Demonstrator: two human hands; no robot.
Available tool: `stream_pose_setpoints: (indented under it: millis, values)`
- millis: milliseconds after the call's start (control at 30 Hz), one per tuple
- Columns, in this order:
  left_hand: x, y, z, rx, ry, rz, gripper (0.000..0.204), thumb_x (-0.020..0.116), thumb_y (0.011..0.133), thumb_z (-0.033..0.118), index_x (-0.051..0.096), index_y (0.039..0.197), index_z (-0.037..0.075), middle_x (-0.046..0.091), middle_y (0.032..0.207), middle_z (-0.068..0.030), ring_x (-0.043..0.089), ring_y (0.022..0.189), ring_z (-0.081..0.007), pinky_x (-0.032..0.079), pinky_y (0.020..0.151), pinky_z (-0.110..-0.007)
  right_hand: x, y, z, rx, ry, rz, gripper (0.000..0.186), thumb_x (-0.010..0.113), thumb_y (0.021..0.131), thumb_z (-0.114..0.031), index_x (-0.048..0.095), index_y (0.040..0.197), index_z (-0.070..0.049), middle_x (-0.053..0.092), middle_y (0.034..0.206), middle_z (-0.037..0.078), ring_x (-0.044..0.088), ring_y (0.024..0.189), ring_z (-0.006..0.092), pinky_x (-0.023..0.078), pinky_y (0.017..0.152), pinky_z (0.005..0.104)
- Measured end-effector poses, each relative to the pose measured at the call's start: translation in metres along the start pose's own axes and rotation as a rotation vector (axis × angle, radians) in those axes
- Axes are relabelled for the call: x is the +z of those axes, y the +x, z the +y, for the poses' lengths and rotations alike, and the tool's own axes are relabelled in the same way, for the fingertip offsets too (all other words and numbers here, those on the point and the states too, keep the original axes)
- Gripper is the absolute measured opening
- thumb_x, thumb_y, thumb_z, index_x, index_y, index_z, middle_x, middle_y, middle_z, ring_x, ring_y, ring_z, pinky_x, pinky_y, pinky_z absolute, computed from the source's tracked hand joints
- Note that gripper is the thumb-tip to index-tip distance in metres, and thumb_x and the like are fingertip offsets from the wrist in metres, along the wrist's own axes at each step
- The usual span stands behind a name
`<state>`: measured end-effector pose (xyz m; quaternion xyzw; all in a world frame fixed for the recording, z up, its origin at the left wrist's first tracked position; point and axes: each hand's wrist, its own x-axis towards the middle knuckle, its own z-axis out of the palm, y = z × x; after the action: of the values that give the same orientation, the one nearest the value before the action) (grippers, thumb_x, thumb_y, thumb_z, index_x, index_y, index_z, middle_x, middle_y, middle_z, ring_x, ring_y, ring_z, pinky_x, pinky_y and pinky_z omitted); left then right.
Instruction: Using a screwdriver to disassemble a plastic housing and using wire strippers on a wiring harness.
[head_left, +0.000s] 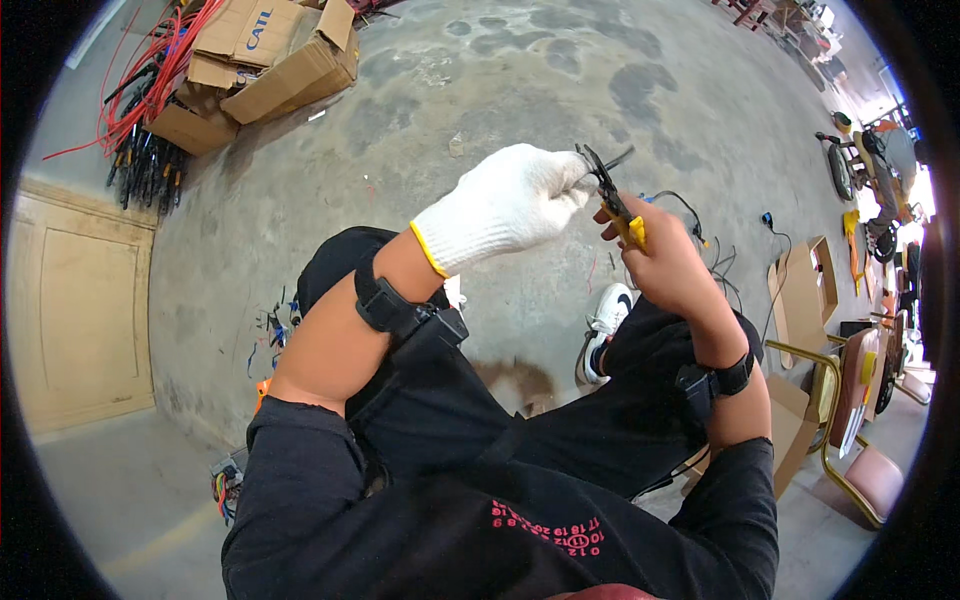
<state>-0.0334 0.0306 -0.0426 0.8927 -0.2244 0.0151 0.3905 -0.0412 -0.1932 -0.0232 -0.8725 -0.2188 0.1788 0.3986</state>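
Note:
My left hand (515, 205), in a white knitted glove with a yellow cuff edge, is closed in a pinch. A short dark grey cable (622, 157) sticks out past its fingertips, across the jaws of a pair of pliers (607, 187). Bare and wrapped round the yellow and black handles, my right hand (660, 250) holds these pliers with their black jaws pointing up and away. The jaws touch or nearly touch the gloved fingertips. The glove hides the rest of the cable.
Cardboard boxes (290, 70) and red cables (165, 85) lie far left. A wooden panel (95, 300) leans at the left. Loose black cables (725, 265) lie beyond my right knee. A chair (870, 480) and opened cardboard (800, 290) stand right. My white shoe (605, 325) rests below my hands.

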Motion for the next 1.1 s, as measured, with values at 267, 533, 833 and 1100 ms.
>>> stream_pose_setpoints:
  millis: [267, 533, 833, 1100]
  values:
    - [0.007, -0.004, 0.022, -0.051, 0.252, 0.003, 0.017, 0.061, 0.090, 0.025, 0.063, 0.096, 0.009, 0.066, 0.074, -0.0173, 0.067, 0.073, -0.0390, 0.053, 0.064, -0.046, 0.001, -0.006, -0.012, 0.077, 0.115, -0.067, 0.057, 0.044, 0.074, 0.009, 0.053, 0.131, 0.001, 0.067, 0.119, 0.021, 0.064, 0.113, 0.0334, 0.047, 0.098, 0.0402]
    - [0.007, -0.003, 0.029, -0.011, 0.481, -0.068, 0.013, 0.061, 0.088, 0.021, 0.063, 0.091, 0.008, 0.069, 0.075, -0.0168, 0.070, 0.068, -0.0352, 0.055, 0.060, -0.046, 0.004, -0.004, -0.003, 0.099, 0.103, -0.078, 0.053, 0.044, 0.076, 0.007, 0.055, 0.128, 0.001, 0.067, 0.112, 0.022, 0.064, 0.112, 0.0328, 0.047, 0.098, 0.0393]
    - [0.011, -0.008, 0.028, -0.005, 0.357, 0.066, 0.015, 0.063, 0.087, 0.021, 0.062, 0.093, 0.008, 0.068, 0.075, -0.0154, 0.068, 0.070, -0.0376, 0.054, 0.061, -0.045, 0.013, -0.007, -0.001, 0.042, 0.400, -0.021, 0.051, 0.044, 0.078, 0.007, 0.055, 0.128, 0.000, 0.068, 0.116, 0.017, 0.062, 0.108, 0.0222, 0.047, 0.093, 0.0338]
    - [0.004, -0.008, 0.029, -0.016, 0.323, 0.025, 0.015, 0.062, 0.088, 0.021, 0.062, 0.097, 0.008, 0.067, 0.077, -0.0172, 0.067, 0.073, -0.0384, 0.054, 0.063, -0.045, 0.007, -0.008, -0.004, -0.025, 0.283, -0.019, 0.050, 0.045, 0.079, 0.005, 0.055, 0.128, -0.002, 0.067, 0.111, 0.014, 0.059, 0.103, 0.0196, 0.046, 0.091, 0.0319]
